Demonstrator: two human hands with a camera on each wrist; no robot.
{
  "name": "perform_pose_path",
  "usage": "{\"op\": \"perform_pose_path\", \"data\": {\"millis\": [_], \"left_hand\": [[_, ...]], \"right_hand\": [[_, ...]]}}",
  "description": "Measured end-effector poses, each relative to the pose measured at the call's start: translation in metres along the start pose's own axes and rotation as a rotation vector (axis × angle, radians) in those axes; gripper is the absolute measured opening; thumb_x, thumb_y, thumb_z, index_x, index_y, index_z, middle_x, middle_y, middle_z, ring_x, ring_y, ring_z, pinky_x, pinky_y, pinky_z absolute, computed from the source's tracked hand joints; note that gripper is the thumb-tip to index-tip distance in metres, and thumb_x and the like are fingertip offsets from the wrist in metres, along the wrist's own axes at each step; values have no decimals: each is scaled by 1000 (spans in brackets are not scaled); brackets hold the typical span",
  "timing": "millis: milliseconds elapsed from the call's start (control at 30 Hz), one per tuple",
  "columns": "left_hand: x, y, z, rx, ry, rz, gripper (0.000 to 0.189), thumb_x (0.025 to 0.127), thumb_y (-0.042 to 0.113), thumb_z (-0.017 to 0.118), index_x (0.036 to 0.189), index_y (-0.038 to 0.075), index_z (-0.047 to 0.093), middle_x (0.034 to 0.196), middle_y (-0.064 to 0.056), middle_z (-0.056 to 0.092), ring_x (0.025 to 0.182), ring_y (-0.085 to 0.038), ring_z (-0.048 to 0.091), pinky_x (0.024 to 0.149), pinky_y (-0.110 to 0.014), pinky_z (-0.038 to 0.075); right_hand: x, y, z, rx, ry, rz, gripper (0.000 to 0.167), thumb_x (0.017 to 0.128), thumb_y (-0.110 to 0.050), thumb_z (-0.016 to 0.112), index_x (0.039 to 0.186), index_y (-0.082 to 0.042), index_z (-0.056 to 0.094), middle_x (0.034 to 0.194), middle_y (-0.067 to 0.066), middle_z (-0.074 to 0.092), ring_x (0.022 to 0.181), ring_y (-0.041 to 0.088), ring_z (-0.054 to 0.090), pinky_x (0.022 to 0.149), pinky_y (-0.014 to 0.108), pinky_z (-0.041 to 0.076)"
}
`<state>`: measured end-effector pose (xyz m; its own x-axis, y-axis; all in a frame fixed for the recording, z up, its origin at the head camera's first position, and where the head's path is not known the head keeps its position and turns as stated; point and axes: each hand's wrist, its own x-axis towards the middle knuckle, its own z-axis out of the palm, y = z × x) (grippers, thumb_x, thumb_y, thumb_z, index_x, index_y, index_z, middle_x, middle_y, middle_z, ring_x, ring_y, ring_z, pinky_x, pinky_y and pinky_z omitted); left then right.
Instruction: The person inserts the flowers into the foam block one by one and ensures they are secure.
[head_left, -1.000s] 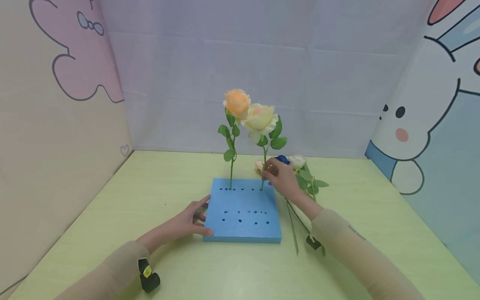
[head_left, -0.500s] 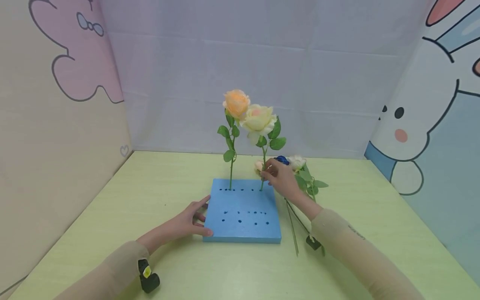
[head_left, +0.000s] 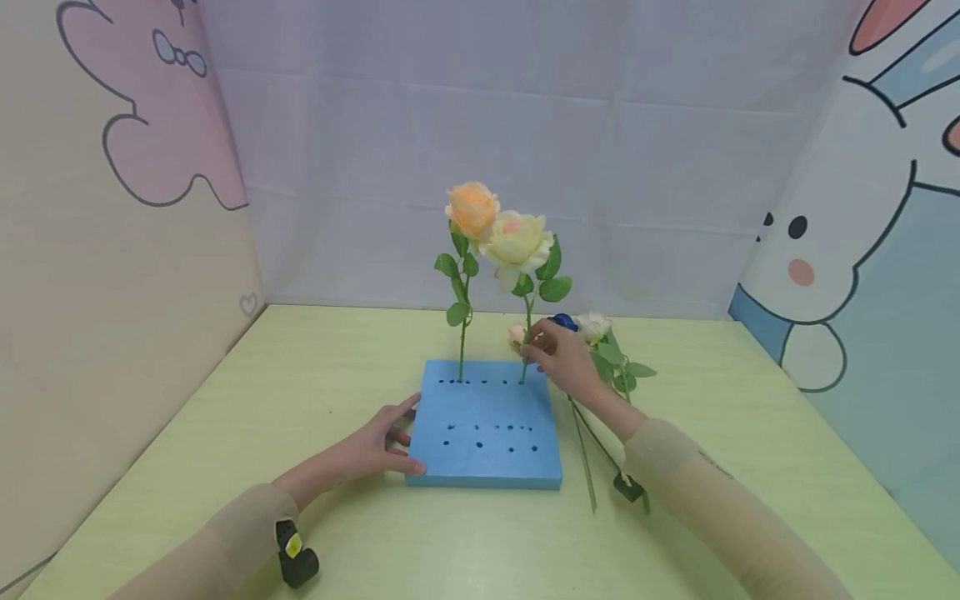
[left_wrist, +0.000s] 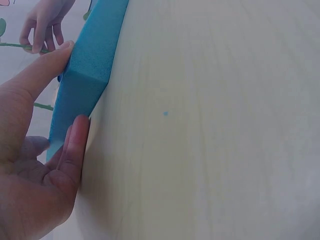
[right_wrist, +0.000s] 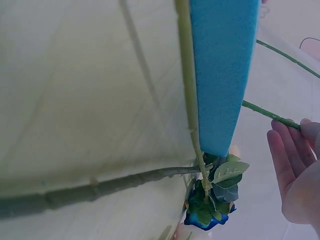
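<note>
A light-blue foam board (head_left: pixel 487 407) with rows of small holes lies on the table. An upright cream rose (head_left: pixel 516 243) stands with its stem foot at a hole in the back row, right side. My right hand (head_left: pixel 564 358) pinches that green stem low down, between thumb and fingertips. Left of it, a peach rose (head_left: pixel 472 210) stands in the same row. My left hand (head_left: pixel 373 442) rests against the board's left edge, thumb at the front corner and fingers spread along the side. The left wrist view shows its fingertips on the board's side (left_wrist: pixel 92 62).
Right of the board lie loose flowers: a blue rose (head_left: pixel 564 321), a white rose (head_left: pixel 594 326) and a pale peach bloom (head_left: pixel 517 334) partly behind the right hand. Their long stems (head_left: pixel 585 458) reach toward the front. A pale cloth backdrop (head_left: pixel 360 183) closes off the back.
Both hands, the board and the two standing roses keep their places; the head view tips very slightly, so the whole scene sits a little lower.
</note>
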<state>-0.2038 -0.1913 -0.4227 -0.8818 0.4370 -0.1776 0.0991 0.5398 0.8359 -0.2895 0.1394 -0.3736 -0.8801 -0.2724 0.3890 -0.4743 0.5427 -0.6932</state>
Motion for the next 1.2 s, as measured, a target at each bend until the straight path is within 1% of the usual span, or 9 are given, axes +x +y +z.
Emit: {"op": "perform_pose_path", "data": {"millis": [200, 433, 600, 767, 967, 1067, 1200], "left_hand": [[-1, 0, -2, 0, -9, 6, 112, 79, 34, 84, 161, 21, 9, 155, -14, 27, 112, -21, 53, 92, -32, 48], [0, 0, -2, -2, -6, 0, 111, 79, 34, 84, 160, 22, 10, 154, -14, 28, 111, -21, 53, 91, -31, 48], [0, -1, -1, -1, -3, -6, 110, 79, 34, 84, 160, 22, 10, 153, -14, 29, 112, -21, 52, 91, -30, 49], [1, -1, -1, -5, 1, -9, 110, 78, 33, 84, 160, 22, 11, 153, -13, 29, 112, -20, 53, 91, -30, 49], [1, -1, 0, -5, 5, -15, 111, 78, 33, 84, 160, 22, 11, 153, -13, 29, 111, -20, 53, 91, -30, 49], [1, -1, 0, -5, 6, -16, 111, 78, 33, 84, 160, 23, 11, 153, -13, 29, 111, -20, 53, 91, -30, 49], [0, -2, 0, -6, 5, -11, 111, 78, 34, 84, 160, 23, 11, 154, -13, 29, 112, -20, 53, 91, -30, 49]], "right_hand": [[0, -1, 0, -7, -8, 33, 12, 94, -19, 68, 98, -8, 63, 88, 15, 75, 80, 33, 74, 61, 26, 57], [0, 1, 0, -3, -5, 23, 13, 94, -18, 68, 99, -8, 63, 88, 15, 75, 79, 33, 73, 61, 26, 57], [0, 1, 1, 8, -6, 31, 12, 94, -17, 68, 99, -8, 63, 88, 15, 75, 79, 33, 73, 61, 26, 57], [-1, 1, -1, 13, -1, 41, 15, 93, -17, 69, 101, -6, 63, 92, 16, 75, 81, 33, 73, 62, 27, 57], [-2, 1, -5, -5, 22, 35, 21, 91, -17, 71, 108, -9, 63, 104, 12, 73, 93, 27, 71, 76, 35, 57], [-3, 1, -7, 21, 8, 30, 25, 91, -17, 72, 112, -9, 61, 109, 11, 70, 100, 26, 70, 84, 40, 57], [-5, 3, -10, 48, -25, 10, 33, 91, -18, 72, 118, -7, 58, 115, 13, 67, 109, 29, 66, 95, 45, 54]]}}
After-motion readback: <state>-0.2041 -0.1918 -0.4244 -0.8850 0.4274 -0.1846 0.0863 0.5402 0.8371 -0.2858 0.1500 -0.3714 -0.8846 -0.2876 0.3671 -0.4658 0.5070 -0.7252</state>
